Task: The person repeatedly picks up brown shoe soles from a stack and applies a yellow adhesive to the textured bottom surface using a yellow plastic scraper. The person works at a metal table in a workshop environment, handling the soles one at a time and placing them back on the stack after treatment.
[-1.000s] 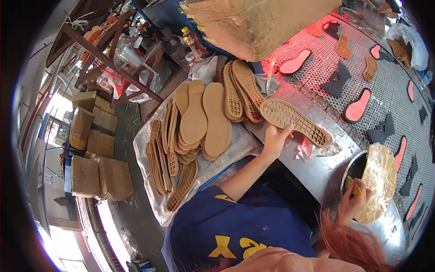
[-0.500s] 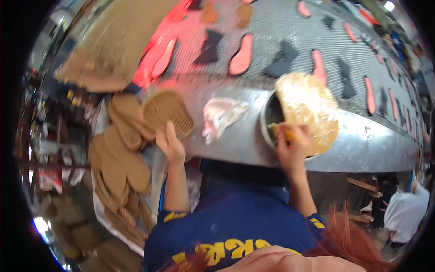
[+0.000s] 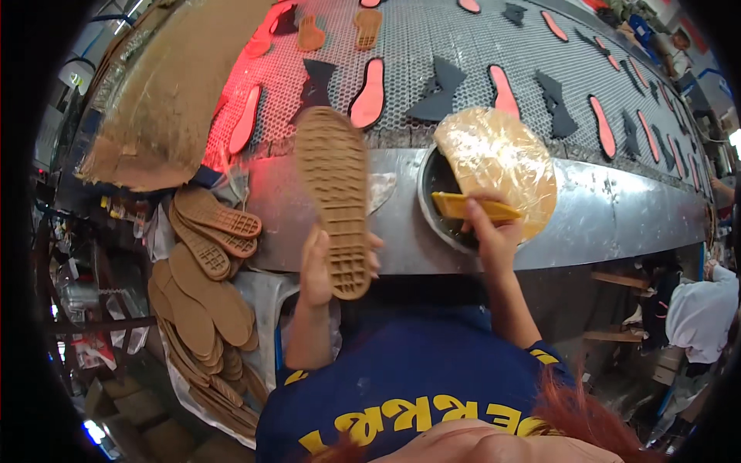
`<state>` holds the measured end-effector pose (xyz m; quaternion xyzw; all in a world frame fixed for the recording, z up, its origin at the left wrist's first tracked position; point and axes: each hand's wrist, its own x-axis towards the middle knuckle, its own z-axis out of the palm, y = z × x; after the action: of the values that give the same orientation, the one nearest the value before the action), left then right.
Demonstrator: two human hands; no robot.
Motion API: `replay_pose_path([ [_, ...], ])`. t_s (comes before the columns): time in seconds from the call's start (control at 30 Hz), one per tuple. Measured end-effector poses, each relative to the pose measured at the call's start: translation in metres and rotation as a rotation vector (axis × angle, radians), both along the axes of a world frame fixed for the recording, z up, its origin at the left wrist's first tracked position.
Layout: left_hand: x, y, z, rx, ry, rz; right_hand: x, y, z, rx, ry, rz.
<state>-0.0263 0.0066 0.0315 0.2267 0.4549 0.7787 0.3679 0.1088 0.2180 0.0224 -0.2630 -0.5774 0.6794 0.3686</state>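
- Head view: your left hand (image 3: 315,266) has its fingers closed round a brown sole (image 3: 336,193), raised at the surface's (image 3: 610,204) near edge, left of the bowl (image 3: 424,193).
- Your right hand's (image 3: 494,231) fingers pinch a yellow scraper (image 3: 455,204) over the bowl.
- You seem to be readying both; the next move probably calls for a steady sole.
- Its visible face is ridged, with gridded squares nearest you.

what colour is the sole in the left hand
Tan brown: the sole shows in the head view.
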Motion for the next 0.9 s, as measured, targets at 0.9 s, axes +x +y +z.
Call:
replay_pose_path([
  [0.9, 0.053, 0.02, 0.022, 0.033, -0.152, -0.501, -0.016, -0.007, 0.041, 0.985, 0.121, -0.177],
])
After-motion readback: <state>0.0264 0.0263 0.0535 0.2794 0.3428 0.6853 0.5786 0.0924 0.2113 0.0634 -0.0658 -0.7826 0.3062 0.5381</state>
